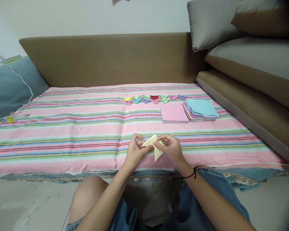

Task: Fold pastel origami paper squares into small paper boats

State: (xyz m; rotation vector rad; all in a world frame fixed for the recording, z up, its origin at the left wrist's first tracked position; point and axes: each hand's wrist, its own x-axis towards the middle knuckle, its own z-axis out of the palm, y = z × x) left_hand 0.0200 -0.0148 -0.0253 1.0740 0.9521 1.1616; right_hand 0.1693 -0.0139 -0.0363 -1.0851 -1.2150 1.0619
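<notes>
Between my two hands is a pale yellow folded sheet of origami paper [150, 140], held just above the striped cloth. Its left part comes to a point, and a flap hangs down on the right side. My left hand [137, 148] pinches the left part between thumb and fingers. With thumb and fingertips, my right hand [171, 148] grips the right part near the hanging flap. Some of the paper is covered by the fingers. Farther back, several small folded paper boats [155, 99] in many colours stand in rows.
A pink paper stack [174, 113] lies beside a larger stack topped with light blue [202, 107]. Striped cloth [62, 134] covers the seat. Cushions [252, 61] are piled at the right, and a brown backrest [110, 61] runs along the back. A white cable [26, 84] lies at the left.
</notes>
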